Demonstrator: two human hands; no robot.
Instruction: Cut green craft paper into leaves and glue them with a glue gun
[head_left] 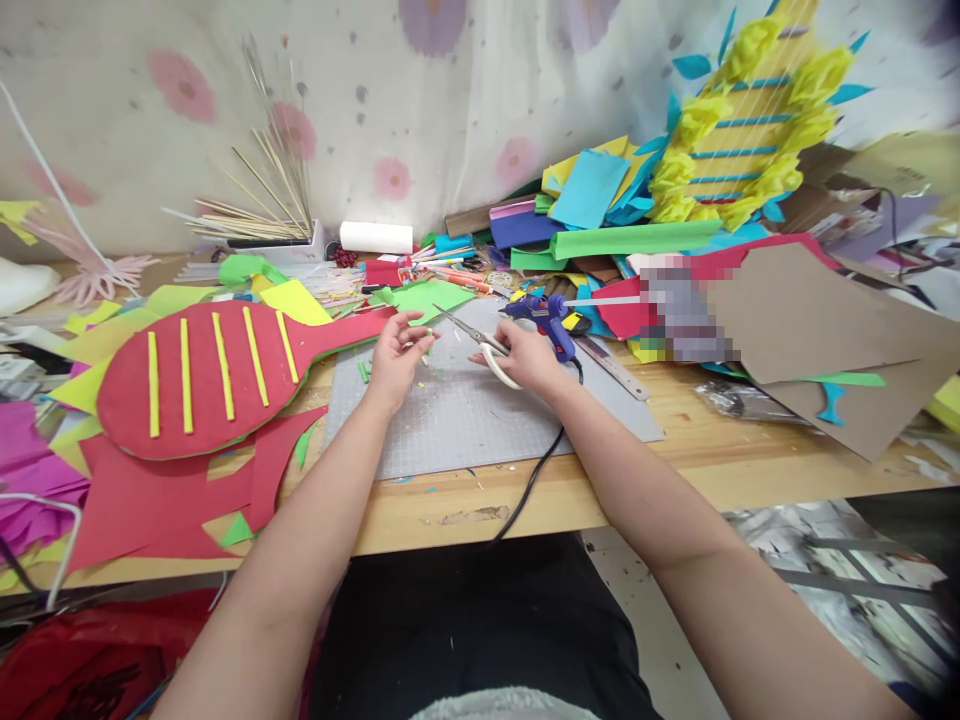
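With left grip, pinching a tiny scrap between thumb and fingertips, over the far part of the mat towards 12 o'clock, near the neck of a red paddle lying at 9 o'clock on the table. Probably next to weightless, likely soft, easily squashed or dropped; best taken lightly by one edge, fingertips clear of any blade. Looks pale with a touch of green; mostly hidden by the fingers, too small to judge for shape or material.

Right of the scrap, over the mat too, scissors with tips towards 10 o'clock. Should handle light yet stiff, slick along the metal and sharp at the tips; best held by the loops, never by the blades. Look slim and grey ahead, creamy white behind, with one rounded loop sticking out towards 5 o'clock. Cannot tell how far apart the blades stand.

At the rear of the scissors, right grip, curled firmly around the handles. Just beyond, towards 1 o'clock, a blue glue gun.
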